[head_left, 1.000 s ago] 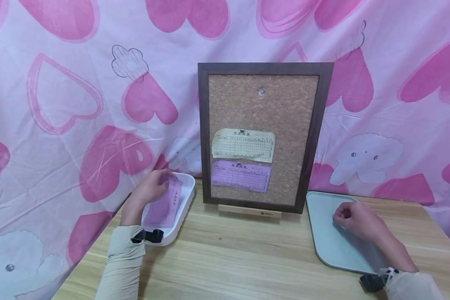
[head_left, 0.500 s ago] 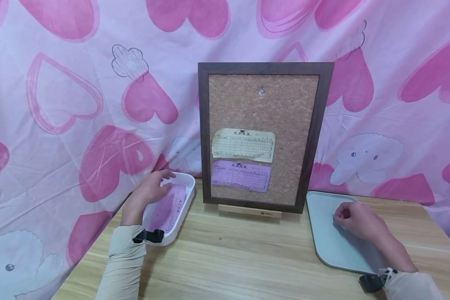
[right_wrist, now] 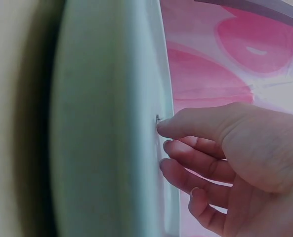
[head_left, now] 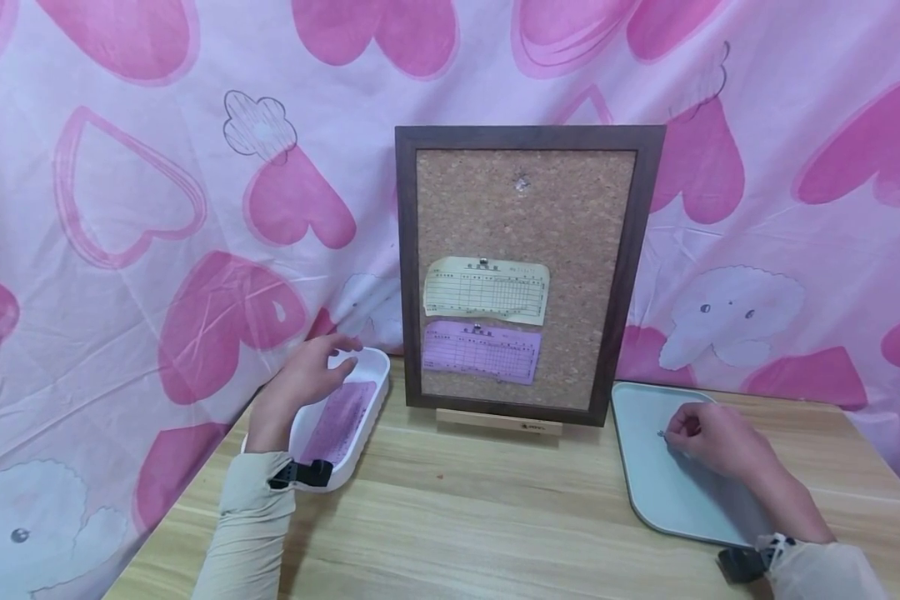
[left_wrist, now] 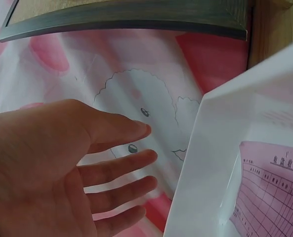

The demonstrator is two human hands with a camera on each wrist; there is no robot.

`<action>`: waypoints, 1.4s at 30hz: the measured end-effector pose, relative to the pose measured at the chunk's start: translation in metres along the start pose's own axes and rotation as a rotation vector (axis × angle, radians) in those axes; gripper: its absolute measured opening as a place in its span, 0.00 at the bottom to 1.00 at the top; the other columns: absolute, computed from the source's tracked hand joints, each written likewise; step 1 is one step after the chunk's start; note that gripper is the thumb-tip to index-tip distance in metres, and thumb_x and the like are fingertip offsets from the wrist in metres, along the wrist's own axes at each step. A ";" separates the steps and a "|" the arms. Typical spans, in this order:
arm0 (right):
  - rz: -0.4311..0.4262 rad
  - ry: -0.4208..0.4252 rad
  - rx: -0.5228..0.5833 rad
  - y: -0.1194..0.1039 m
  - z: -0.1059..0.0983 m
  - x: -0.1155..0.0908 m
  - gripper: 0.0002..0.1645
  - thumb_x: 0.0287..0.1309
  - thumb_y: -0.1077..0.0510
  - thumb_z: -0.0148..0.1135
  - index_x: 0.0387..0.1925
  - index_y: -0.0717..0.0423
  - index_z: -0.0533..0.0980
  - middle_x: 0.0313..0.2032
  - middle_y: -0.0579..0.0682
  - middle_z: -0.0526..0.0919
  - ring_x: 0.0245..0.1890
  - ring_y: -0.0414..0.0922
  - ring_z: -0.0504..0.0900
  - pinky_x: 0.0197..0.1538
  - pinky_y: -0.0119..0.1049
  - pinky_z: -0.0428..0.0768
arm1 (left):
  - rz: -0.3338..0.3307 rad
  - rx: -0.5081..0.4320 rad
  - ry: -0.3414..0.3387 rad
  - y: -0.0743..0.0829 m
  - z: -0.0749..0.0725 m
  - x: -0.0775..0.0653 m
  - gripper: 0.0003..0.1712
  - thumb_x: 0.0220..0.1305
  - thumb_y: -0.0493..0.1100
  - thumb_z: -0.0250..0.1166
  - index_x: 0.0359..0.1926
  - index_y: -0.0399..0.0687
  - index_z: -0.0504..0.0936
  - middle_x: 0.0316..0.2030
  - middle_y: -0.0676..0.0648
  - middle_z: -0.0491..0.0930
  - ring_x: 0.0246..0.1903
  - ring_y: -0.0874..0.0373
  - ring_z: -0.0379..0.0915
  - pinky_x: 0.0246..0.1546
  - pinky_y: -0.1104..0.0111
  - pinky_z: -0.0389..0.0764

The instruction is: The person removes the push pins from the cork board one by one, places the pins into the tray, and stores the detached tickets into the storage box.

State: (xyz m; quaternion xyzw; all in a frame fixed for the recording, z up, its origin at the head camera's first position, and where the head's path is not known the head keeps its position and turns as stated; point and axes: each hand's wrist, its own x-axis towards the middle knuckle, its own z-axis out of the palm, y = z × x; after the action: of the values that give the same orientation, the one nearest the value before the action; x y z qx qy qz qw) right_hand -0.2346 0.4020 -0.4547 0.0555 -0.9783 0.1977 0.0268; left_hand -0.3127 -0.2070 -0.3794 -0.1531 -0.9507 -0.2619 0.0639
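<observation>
My left hand point(head_left: 305, 375) hovers over the near-left side of the white basket point(head_left: 378, 360), fingers spread and slightly bent, holding nothing. Under it, a pink-purple receipt slip point(head_left: 342, 412) lies in the basket; its printed form point(left_wrist: 272, 190) shows in the left wrist view. At the right, my right hand point(head_left: 708, 437) is low over the pale green tray point(head_left: 648, 492). Its thumb and index finger pinch a small metallic pin point(right_wrist: 157, 118), which pokes out past the thumb tip; the index fingertip is hidden behind the thumb.
A framed cork board point(head_left: 525, 225) stands upright between basket and tray on a wooden base point(head_left: 495, 421). A yellow slip point(head_left: 486, 292) and a purple slip point(head_left: 480, 352) are clipped to it. A heart-printed curtain point(head_left: 120, 183) hangs behind the wooden table point(head_left: 457, 517).
My left hand has let go of the pink slip, which has dropped into the basket, and its fingers have spread. The small pin now shows beyond my right fingertips.
</observation>
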 end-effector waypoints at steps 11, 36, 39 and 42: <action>-0.062 0.086 0.011 -0.006 -0.006 0.002 0.04 0.59 0.64 0.75 0.35 0.55 0.85 0.31 0.45 0.86 0.32 0.41 0.80 0.33 0.30 0.78 | 0.116 -0.097 0.087 0.019 0.002 0.003 0.15 0.76 0.38 0.65 0.60 0.41 0.86 0.57 0.38 0.88 0.62 0.40 0.83 0.67 0.41 0.78; -0.234 0.586 0.108 -0.092 -0.032 -0.007 0.09 0.60 0.63 0.78 0.41 0.50 0.87 0.30 0.46 0.88 0.31 0.27 0.76 0.34 0.16 0.73 | 0.305 -0.516 0.356 0.081 0.016 0.015 0.28 0.76 0.37 0.67 0.73 0.45 0.73 0.66 0.42 0.82 0.59 0.43 0.86 0.62 0.43 0.85; -0.286 0.613 0.138 -0.106 -0.034 -0.005 0.10 0.59 0.65 0.77 0.40 0.50 0.87 0.30 0.45 0.88 0.30 0.25 0.76 0.34 0.16 0.75 | 0.320 -0.541 0.389 0.088 0.016 0.017 0.29 0.76 0.41 0.67 0.74 0.49 0.73 0.68 0.46 0.80 0.60 0.46 0.85 0.63 0.45 0.85; -0.327 0.624 0.163 -0.122 -0.036 -0.001 0.11 0.59 0.66 0.78 0.41 0.51 0.87 0.29 0.43 0.88 0.29 0.26 0.77 0.34 0.15 0.76 | 0.326 -0.546 0.420 0.094 0.015 0.019 0.28 0.77 0.43 0.68 0.74 0.53 0.74 0.71 0.50 0.78 0.63 0.47 0.83 0.64 0.48 0.85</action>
State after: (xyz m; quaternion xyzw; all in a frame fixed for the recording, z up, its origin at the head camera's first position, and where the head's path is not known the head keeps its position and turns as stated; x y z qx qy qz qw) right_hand -0.2175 0.3044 -0.3743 0.1501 -0.8822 0.2756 0.3510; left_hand -0.3010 -0.1172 -0.3434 -0.2566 -0.7753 -0.5176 0.2551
